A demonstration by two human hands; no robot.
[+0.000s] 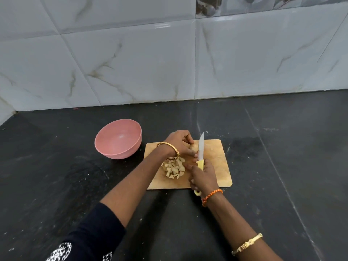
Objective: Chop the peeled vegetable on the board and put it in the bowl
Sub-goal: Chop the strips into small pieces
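Observation:
A wooden chopping board [214, 159] lies on the dark counter. On its far left part my left hand [179, 143] holds a pale peeled vegetable piece [194, 146], mostly hidden under the fingers. My right hand [202, 176] grips the yellow handle of a knife [201, 147]; its blade points away, right beside the vegetable. Several pale chopped pieces [174, 169] are heaped on the board's near left part. A pink bowl [105, 147] stands left of the board and looks empty.
The black stone counter [282, 166] stretches around the board, speckled with small crumbs. A marble-tiled wall [169, 63] closes the back, and a side wall meets it at the far left corner.

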